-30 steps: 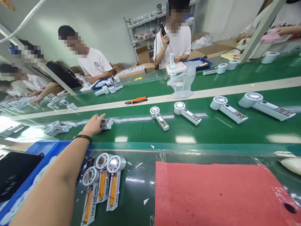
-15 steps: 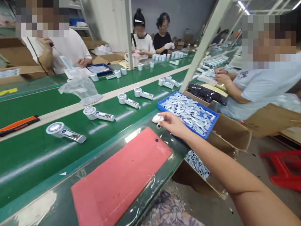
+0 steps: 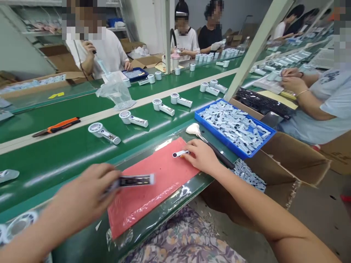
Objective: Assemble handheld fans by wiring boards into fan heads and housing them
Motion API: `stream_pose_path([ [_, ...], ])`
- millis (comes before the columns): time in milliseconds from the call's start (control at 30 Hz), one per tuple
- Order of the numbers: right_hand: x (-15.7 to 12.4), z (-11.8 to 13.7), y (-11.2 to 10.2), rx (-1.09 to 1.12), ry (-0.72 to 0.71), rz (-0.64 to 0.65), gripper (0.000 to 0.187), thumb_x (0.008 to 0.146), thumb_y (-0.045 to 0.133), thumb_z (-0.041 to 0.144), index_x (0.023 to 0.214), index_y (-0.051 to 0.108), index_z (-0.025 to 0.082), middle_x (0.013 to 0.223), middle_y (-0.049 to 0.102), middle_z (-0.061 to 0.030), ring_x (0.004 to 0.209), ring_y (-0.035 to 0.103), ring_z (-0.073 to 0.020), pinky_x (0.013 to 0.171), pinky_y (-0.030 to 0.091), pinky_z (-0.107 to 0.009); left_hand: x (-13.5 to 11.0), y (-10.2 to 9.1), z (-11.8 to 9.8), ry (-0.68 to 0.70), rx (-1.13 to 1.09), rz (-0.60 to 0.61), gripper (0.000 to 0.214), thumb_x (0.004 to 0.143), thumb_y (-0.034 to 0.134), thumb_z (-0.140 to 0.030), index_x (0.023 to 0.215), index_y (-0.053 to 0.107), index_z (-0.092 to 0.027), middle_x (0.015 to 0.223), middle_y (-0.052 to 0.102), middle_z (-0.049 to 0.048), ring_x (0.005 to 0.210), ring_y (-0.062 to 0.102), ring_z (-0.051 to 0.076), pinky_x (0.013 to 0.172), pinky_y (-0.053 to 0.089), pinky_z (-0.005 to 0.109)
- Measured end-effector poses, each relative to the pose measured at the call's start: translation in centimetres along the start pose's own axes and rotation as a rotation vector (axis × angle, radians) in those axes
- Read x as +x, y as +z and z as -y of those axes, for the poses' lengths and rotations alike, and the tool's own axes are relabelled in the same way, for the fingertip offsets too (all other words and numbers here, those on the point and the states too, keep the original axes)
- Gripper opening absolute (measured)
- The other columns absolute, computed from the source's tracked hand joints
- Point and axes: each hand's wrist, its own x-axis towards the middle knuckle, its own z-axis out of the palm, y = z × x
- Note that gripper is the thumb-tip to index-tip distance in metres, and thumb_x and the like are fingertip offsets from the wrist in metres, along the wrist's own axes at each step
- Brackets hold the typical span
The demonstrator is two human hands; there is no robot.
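My left hand [image 3: 85,199] is closed round the head of a white handheld fan [image 3: 134,180], whose handle with a dark panel sticks out to the right over the red mat [image 3: 153,190]. My right hand [image 3: 201,157] pinches a small white plastic piece with a dark hole [image 3: 179,153] at the mat's far corner. A brush with a white head and black handle [image 3: 208,144] lies just beyond that hand, beside the blue tray [image 3: 208,126] heaped with small white parts.
Several finished fans [image 3: 104,133] lie on the green conveyor belt [image 3: 55,153], with orange-handled pliers [image 3: 56,126] farther back. Other people sit across the belt and at my right. Open cardboard boxes [image 3: 296,157] stand right of the bench. More fan parts [image 3: 16,224] lie at the lower left.
The view has swung back left. My left hand has come in with a fan over the mat. My right hand has moved from the tray's edge to the mat with a small piece.
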Motion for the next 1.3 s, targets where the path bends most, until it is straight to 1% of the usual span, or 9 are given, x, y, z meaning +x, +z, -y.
stream_pose_path([
  [133,-0.5,3.0,0.3,0.207,-0.106,-0.091,0.013,0.095,0.065,0.032,0.1,0.074,0.024,0.095,0.068,-0.0045,0.09,0.063,-0.0195,0.079,0.049,-0.032,2.2,4.4,-4.9,0.06,-0.009,0.063,0.017,0.092,0.052,-0.029,0.097,0.067,-0.022,0.097,0.066,0.0087,0.088,0.062,0.026,0.074,0.056,0.04],
  [267,-0.7,7.1,2.1,0.269,-0.265,-0.032,0.014,0.095,0.062,0.03,0.096,0.073,0.021,0.092,0.067,-0.0047,0.087,0.061,-0.0195,0.077,0.047,-0.032,1.8,6.3,-5.0,0.046,-0.149,-0.015,0.023,0.093,0.057,-0.028,0.114,0.063,-0.02,0.113,0.065,0.0113,0.1,0.062,0.027,0.084,0.057,0.045],
  [400,-0.7,9.2,3.5,0.12,-0.328,0.024,0.02,0.097,0.058,0.029,0.085,0.07,0.018,0.087,0.065,-0.0067,0.083,0.056,-0.0216,0.076,0.043,-0.035,1.2,6.1,-4.5,0.087,-0.327,-0.143,0.031,0.095,0.063,-0.032,0.123,0.058,-0.021,0.123,0.066,0.0115,0.117,0.06,0.027,0.1,0.053,0.048],
  [600,-1.5,9.2,2.9,0.056,-0.283,0.064,0.024,0.1,0.054,0.03,0.087,0.069,0.018,0.088,0.066,-0.0081,0.085,0.054,-0.0232,0.077,0.041,-0.038,2.1,6.0,-5.2,0.088,-0.391,-0.157,0.015,0.099,0.052,-0.023,0.104,0.067,-0.021,0.109,0.072,0.0074,0.109,0.064,0.024,0.095,0.054,0.044],
  [733,-1.7,9.3,3.2,0.258,-0.193,0.088,0.014,0.098,0.061,0.03,0.101,0.07,0.021,0.099,0.071,-0.0064,0.094,0.059,-0.0236,0.084,0.043,-0.039,2.2,6.1,-5.4,0.079,-0.378,-0.13,0.018,0.098,0.05,-0.019,0.103,0.067,-0.02,0.104,0.072,0.0076,0.1,0.065,0.022,0.087,0.056,0.04],
  [900,-1.8,9.2,4.3,0.615,0.016,0.217,0.01,0.097,0.06,0.018,0.091,0.067,0.023,0.096,0.07,-0.0019,0.095,0.063,-0.0193,0.084,0.048,-0.035,2.2,6.0,-5.3,0.047,-0.402,-0.103,0.017,0.097,0.052,-0.018,0.096,0.069,-0.021,0.098,0.072,0.0055,0.091,0.067,0.02,0.079,0.056,0.035],
  [967,-1.9,9.1,4.2,0.659,0.073,0.276,0.008,0.095,0.063,0.019,0.101,0.067,0.023,0.106,0.071,-0.003,0.102,0.064,-0.0204,0.089,0.049,-0.037,1.9,5.8,-5.4,0.068,-0.403,-0.096,0.016,0.096,0.053,-0.019,0.094,0.069,-0.022,0.099,0.072,0.0054,0.094,0.067,0.02,0.081,0.057,0.036],
  [1100,-2.5,9.1,3.2,0.535,-0.016,0.431,0.04,0.092,0.067,0.024,0.131,0.059,0.02,0.129,0.065,-0.0096,0.122,0.058,-0.0271,0.106,0.044,-0.048,0.4,5.8,-6.4,0.109,-0.341,-0.094,0.017,0.098,0.055,-0.023,0.106,0.069,-0.022,0.111,0.073,0.0084,0.114,0.066,0.026,0.095,0.057,0.044],
  [1300,-3.4,9.6,3.7,0.455,-0.098,0.414,0.035,0.094,0.058,0.017,0.129,0.061,0.021,0.121,0.066,-0.0086,0.117,0.056,-0.0261,0.1,0.043,-0.046,-1.4,7.1,-8.4,-0.018,-0.259,-0.139,0.022,0.096,0.053,-0.02,0.113,0.068,-0.021,0.113,0.075,0.0097,0.119,0.063,0.03,0.099,0.056,0.05],
])
